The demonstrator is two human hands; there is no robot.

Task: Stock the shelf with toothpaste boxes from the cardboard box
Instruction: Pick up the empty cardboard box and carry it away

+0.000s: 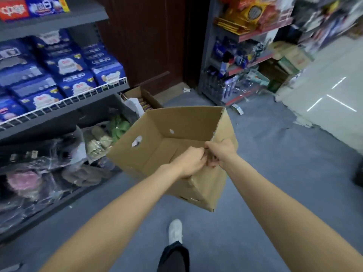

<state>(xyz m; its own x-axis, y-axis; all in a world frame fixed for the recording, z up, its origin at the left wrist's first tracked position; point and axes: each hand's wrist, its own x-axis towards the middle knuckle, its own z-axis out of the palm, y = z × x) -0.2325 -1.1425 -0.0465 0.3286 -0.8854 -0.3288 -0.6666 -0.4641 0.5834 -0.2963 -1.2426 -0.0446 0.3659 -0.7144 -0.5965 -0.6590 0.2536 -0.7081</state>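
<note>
Both hands meet at one near corner of the cardboard box (157,138), which is held in the air above the grey floor (265,173) and tilted so its open top faces the camera. The left hand (191,162) and the right hand (221,152) are each closed around the box rim, knuckles touching, fingers curled over the edge. Inside, only bare cardboard shows; no toothpaste boxes can be seen in it, though the part of the bottom behind the hands is hidden. Two holes pierce its left wall. To the left, the shelf (64,107) with a white wire front rail stands just beside the box, stacked with blue packs (76,85); below them lie plastic-wrapped goods. A second open carton (145,97) sits on the floor behind, near the shelf end. Open floor runs ahead and to the right, toward a second rack (235,61). One white shoe (175,230) shows below the box.
</note>
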